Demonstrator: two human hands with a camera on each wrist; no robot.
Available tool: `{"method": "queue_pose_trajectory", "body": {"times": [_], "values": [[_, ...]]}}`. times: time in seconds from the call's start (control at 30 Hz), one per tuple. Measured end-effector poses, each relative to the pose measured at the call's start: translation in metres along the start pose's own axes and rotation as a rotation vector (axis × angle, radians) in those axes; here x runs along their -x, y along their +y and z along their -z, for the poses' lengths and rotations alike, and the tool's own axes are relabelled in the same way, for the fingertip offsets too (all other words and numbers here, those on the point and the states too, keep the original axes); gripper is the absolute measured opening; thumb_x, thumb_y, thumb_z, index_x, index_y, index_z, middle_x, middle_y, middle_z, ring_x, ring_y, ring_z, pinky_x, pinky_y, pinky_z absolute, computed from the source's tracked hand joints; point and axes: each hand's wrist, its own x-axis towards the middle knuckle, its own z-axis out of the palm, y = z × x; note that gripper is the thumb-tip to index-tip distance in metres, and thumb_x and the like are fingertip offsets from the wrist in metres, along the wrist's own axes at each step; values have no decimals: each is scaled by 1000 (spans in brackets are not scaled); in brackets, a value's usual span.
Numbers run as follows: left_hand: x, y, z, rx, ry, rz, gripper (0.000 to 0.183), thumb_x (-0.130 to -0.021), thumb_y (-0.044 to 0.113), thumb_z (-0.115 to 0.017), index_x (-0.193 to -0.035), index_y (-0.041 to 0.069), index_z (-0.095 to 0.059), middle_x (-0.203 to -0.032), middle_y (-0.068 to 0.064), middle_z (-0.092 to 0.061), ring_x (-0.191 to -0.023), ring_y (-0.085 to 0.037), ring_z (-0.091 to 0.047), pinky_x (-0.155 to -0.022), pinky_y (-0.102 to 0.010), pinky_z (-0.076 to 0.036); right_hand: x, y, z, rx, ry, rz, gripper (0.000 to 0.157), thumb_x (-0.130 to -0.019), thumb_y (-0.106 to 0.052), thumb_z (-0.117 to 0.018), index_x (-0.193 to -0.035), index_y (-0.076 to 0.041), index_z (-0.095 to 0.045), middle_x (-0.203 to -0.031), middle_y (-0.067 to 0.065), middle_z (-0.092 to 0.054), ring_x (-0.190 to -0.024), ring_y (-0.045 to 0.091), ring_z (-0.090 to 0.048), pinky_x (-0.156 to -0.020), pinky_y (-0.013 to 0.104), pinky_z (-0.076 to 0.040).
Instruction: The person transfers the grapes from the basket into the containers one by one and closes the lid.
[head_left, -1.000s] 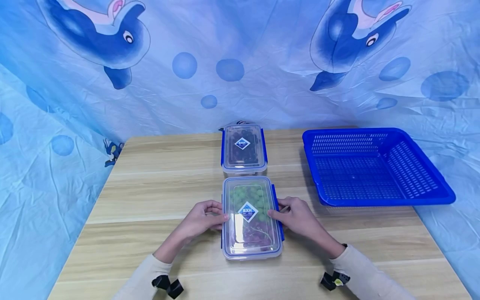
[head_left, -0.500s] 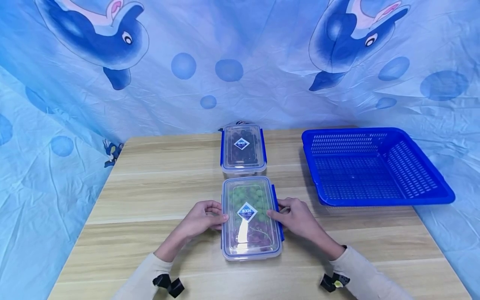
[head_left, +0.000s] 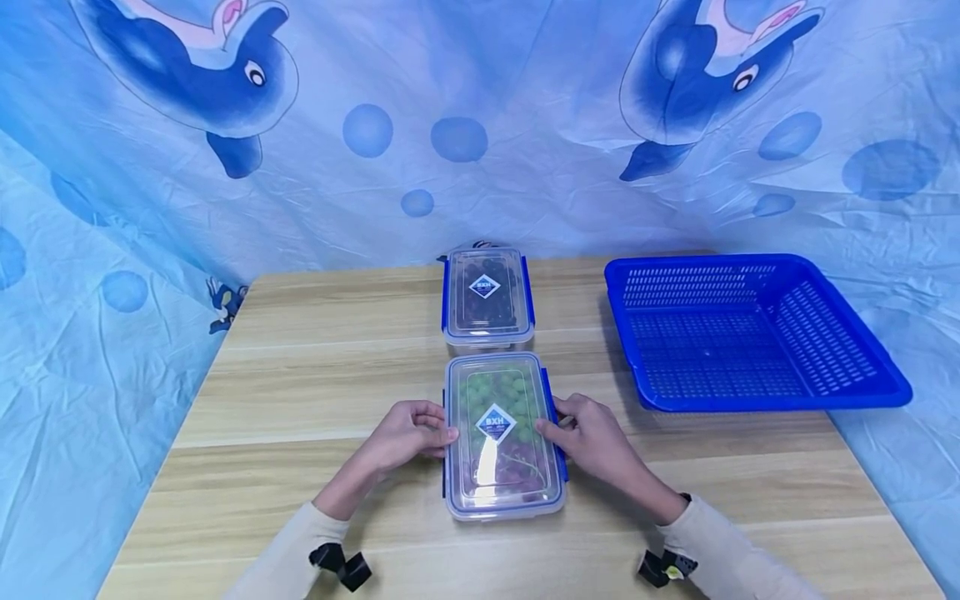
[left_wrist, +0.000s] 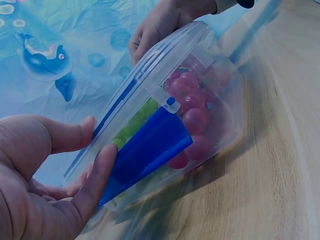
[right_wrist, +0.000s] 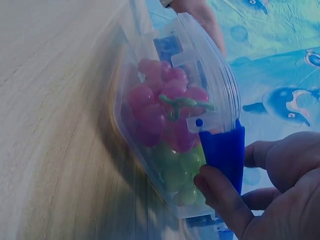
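A clear plastic food container [head_left: 495, 492] with a closed lid lies on the table, holding green and red grapes. My left hand [head_left: 405, 437] grips its left side. In the left wrist view, the thumb is at the lid's edge and a finger touches the blue latch flap [left_wrist: 150, 145], which stands away from the wall. On the right side, my right hand [head_left: 592, 437] holds the edge, thumb on top of the lid. The right wrist view shows a finger against the other blue latch flap [right_wrist: 225, 155]; the remaining fingers are partly hidden.
Behind the grape container sits a second lidded container [head_left: 487, 321] with dark contents, its blue side latches visible. A blue perforated basket [head_left: 750, 400] stands at the right on the wooden table [head_left: 300, 400]. A dolphin-printed blue sheet [head_left: 525, 200] hangs behind and at the sides.
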Motion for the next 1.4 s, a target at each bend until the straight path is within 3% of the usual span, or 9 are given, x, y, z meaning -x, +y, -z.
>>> {"method": "queue_pose_trajectory", "body": {"times": [0.27,0.53,0.8,1.0,1.17,1.27,1.4], "values": [[2,2,0,-1,-19,-4,43,-87,4,-78,-118,-15,-56,-94,-13,-66,-76,-18,-70,-77,-36,-66,0,1,2,76,30,16,53,-90,-25,-80,-130,7,-64,-87,4,-65,-70,12,-58,-54,24,-52],[5,3,5,-33,-58,-20,50,-90,14,-79,-124,-13,-53,-103,-16,-66,-83,-21,-71,-84,-43,-64,2,5,3,-64,-8,-80,61,-91,-36,-78,-137,1,-62,-101,7,-70,-75,12,-66,-58,27,-59],[10,1,1,-104,19,-50,64,-90,24,-80,-134,-9,-47,-111,-20,-63,-83,-24,-69,-79,-43,-65,2,4,3,-155,-44,-103,64,-91,-36,-78,-141,-2,-58,-114,13,-71,-67,14,-70,-56,32,-62],[10,-2,-3,-151,121,-57,79,-84,21,-86,-144,-5,-42,-131,-25,-56,-107,-31,-62,-82,-40,-63,2,5,4,-148,-53,-109,64,-90,-34,-79,-141,-1,-58,-115,13,-71,-68,14,-70,-56,33,-62],[7,-7,-3,-17,22,-3,89,-89,21,-81,-152,-11,-28,-145,-33,-47,-117,-35,-63,-94,-42,-61,1,5,4,-147,-54,-122,62,-90,-32,-80,-140,-3,-59,-110,11,-72,-66,15,-69,-55,34,-61],[4,-11,0,62,-70,34,90,-93,23,-77,-152,-15,-22,-141,-35,-50,-111,-34,-68,-96,-43,-60,1,5,4,-148,-59,-128,61,-90,-31,-80,-140,-3,-59,-108,9,-72,-65,15,-68,-55,36,-61],[1,-12,2,80,-107,44,85,-93,25,-77,-149,-17,-28,-129,-30,-59,-103,-30,-71,-94,-43,-61,0,4,5,-153,-63,-121,60,-91,-31,-79,-139,-2,-60,-104,8,-72,-64,15,-67,-55,37,-61]]}}
